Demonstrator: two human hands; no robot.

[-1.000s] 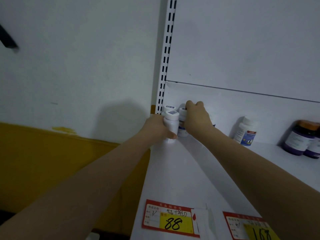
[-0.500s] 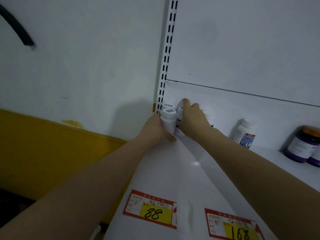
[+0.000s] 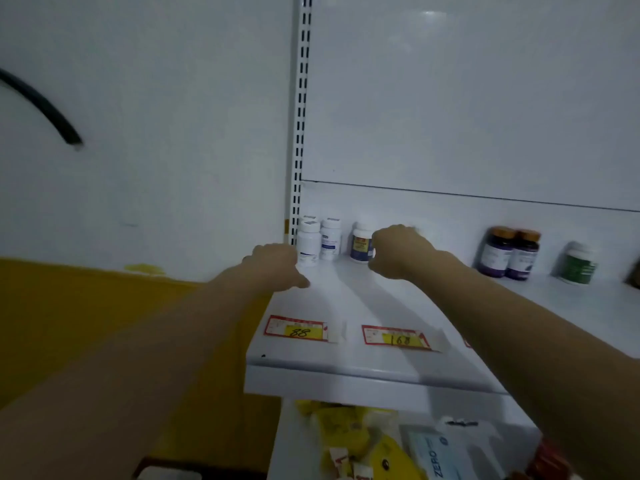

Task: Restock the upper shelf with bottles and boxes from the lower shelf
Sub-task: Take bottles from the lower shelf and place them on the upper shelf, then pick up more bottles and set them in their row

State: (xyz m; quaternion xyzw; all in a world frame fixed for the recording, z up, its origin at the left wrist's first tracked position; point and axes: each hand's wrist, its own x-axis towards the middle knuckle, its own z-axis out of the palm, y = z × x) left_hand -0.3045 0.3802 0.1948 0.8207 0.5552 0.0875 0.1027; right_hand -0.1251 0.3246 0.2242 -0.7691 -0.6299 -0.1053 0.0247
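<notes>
step: placing looks done; three white bottles (image 3: 309, 242) stand upright in the back-left corner of the upper shelf (image 3: 346, 358), against the upright
left hand (image 3: 277, 268): loosely curled, holds nothing, just beside the front white bottle
right hand (image 3: 398, 251): fingers curled away from camera, just beside the dark-label bottle (image 3: 360, 242); cannot tell if it touches or grips it
stock left: yellow packets (image 3: 341, 433) and ZERO box (image 3: 438, 457) on the lower shelf (image 3: 289, 441)
next move: likely drop both hands to the lower shelf and grip a box; bare space beside the bottles
</notes>
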